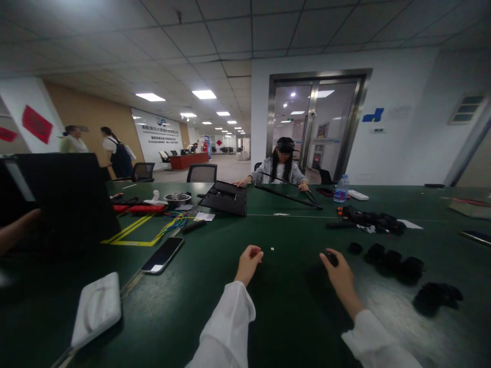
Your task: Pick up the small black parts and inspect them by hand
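Observation:
My left hand (249, 263) is over the green table, its fingers curled and pressed together. Whatever it holds, if anything, is hidden. Just right of its fingertips lies a tiny pale square piece (272, 249). My right hand (342, 278) is closed around a small black object (332, 257), seen between thumb and fingers; its kind is too dark to make out. Beside that hand, to its right, sit several black rounded pieces (391, 259), and a small black one (355, 248) is nearest. Another black cluster (436, 298) lies closer to me.
Across the green table (291, 327), a person handles a black frame (286, 197) beside a black panel (225, 198). A phone (163, 254), a white device (97, 306) and a large black screen (65, 199) are left. A bottle (341, 189) and tangled black gear (370, 220) are right.

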Motion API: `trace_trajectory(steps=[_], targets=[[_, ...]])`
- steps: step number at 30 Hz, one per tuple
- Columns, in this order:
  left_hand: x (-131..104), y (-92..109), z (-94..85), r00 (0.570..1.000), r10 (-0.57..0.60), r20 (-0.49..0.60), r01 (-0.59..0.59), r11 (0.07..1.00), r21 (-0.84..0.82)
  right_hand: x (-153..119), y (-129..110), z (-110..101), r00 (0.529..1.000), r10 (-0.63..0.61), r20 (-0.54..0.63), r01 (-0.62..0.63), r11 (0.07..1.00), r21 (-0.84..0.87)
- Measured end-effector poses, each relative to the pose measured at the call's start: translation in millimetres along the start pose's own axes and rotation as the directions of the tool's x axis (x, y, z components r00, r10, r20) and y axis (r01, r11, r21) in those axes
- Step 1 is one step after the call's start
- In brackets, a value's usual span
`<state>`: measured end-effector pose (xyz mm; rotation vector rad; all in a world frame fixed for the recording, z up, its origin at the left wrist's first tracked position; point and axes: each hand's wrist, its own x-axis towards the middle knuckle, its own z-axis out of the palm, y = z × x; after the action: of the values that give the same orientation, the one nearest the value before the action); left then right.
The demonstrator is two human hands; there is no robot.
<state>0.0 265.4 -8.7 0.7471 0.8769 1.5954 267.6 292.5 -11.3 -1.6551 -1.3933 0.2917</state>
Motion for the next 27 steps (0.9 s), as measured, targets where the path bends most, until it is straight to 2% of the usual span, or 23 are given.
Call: trace_trajectory(steps=[2, 5, 7, 9, 12, 15, 17, 21, 24, 27], targets=[[-9, -4, 8.2, 0.994, 0.022, 0.105, -0.034, 0.993, 0.11, -17, -25, 23, 0.997, 0.033, 0.072, -0.049, 0.97, 0.238], [-21, -8, 17.7, 0.941, 0.123, 0.315, -0.226, 0.923, 0.313, -42, -59, 54, 0.988, 0.035, 0.153, -0.106, 0.867, 0.487], [-25, -9, 21.4, 0.903, 0.201, 0.379, -0.337, 0.878, 0.339, -53, -73, 68, 0.976, 0.042, 0.215, -0.164, 0.79, 0.59], [-26, -10, 22.5, 0.887, 0.268, 0.377, -0.397, 0.858, 0.325, -58, -81, 76, 0.967, 0.044, 0.252, -0.205, 0.724, 0.658], [-21, -11, 20.3, 0.893, 0.315, 0.32, -0.42, 0.838, 0.348, -58, -81, 78, 0.939, 0.021, 0.344, -0.287, 0.6, 0.747], [-15, -12, 16.1, 0.911, 0.306, 0.275, -0.402, 0.804, 0.438, -53, -78, 74, 0.878, -0.024, 0.478, -0.417, 0.452, 0.789], [-11, -13, 13.2, 0.92, 0.299, 0.255, -0.389, 0.787, 0.48, -51, -76, 71, 0.84, -0.034, 0.541, -0.485, 0.4, 0.778], [-5, -15, 7.8, 0.936, 0.278, 0.218, -0.352, 0.79, 0.502, -49, -76, 70, 0.792, -0.053, 0.608, -0.536, 0.415, 0.735], [-1, -15, 4.8, 0.957, 0.22, 0.189, -0.286, 0.826, 0.486, -49, -76, 70, 0.79, -0.088, 0.607, -0.504, 0.47, 0.725], [0, -14, 4.4, 0.968, 0.184, 0.172, -0.245, 0.841, 0.482, -49, -76, 69, 0.79, -0.107, 0.603, -0.488, 0.484, 0.726]])
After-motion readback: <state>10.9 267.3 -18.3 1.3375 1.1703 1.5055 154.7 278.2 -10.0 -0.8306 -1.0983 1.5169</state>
